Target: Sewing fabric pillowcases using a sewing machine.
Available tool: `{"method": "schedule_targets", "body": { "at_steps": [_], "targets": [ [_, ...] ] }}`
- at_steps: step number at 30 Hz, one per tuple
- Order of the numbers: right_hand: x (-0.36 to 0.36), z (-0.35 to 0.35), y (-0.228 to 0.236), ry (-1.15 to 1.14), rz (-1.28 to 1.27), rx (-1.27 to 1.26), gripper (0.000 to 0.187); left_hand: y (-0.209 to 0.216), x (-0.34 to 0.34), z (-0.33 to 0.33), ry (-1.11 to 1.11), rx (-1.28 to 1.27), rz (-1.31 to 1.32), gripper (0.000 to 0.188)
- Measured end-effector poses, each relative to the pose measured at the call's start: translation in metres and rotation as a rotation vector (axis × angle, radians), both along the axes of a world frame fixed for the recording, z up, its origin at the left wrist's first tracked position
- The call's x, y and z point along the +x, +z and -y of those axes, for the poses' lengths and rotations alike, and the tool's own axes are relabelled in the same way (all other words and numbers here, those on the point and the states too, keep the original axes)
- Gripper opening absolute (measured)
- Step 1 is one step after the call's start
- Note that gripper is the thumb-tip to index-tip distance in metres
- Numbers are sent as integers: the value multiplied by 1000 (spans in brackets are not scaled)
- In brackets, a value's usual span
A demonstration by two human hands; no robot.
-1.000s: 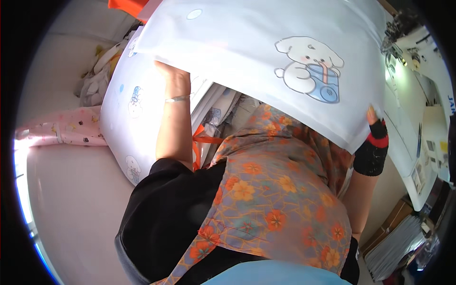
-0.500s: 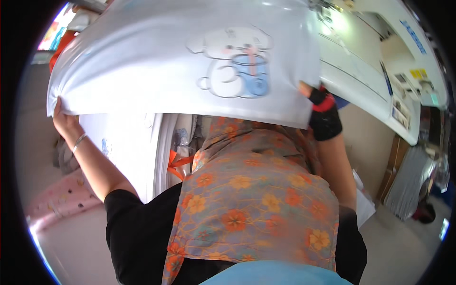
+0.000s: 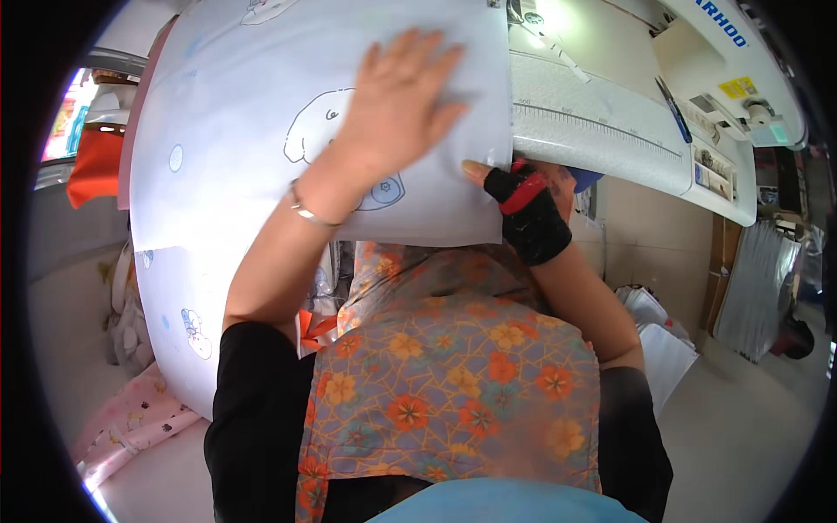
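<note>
A smooth whitish sheet of material printed with pale cartoon dogs spreads before me. My left hand, a bracelet at its wrist, is over the sheet with fingers apart and covers part of one dog print. It looks flat against the sheet, though slightly blurred. My right hand wears a black and red fingerless glove. It pinches the sheet near its near right corner, thumb on top and the other fingers mostly hidden. Just beyond that hand lies the white sewing machine bed, marked with a ruler scale.
The white sewing machine head rises at the far right, and dark tweezers lie on its bed. More printed material hangs down at left above a pink printed cloth. An orange item sits far left. Grey stacked sheets stand right.
My left hand has let go of the sheet's left corner and moved right onto its surface. The sheet, held up before, now lies lower and flatter. My right hand has shifted left with its corner.
</note>
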State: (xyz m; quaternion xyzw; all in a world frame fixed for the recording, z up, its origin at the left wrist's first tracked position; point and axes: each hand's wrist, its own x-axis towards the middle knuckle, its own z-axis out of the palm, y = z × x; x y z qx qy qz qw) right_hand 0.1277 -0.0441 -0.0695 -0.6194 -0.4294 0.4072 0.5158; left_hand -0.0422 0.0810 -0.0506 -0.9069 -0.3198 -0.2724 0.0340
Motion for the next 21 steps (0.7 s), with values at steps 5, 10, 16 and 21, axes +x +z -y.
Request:
{"method": "schedule_targets", "body": {
  "at_steps": [5,10,16,21],
  "targets": [
    [-3,-5,27,29,220,-218,47,-11,21,-3,63,48,-143,48],
    [22,35,18,81,-16,-17,44,-11,-3,-3,-173,-101,-102,56],
    [10,-35,-25,68,461,327,41,-6,-2,54,-145,-62,-280,52],
    [67,-4,-43,144,853,640,39,-9,-8,51,-77,65,-223,46]
  ]
}}
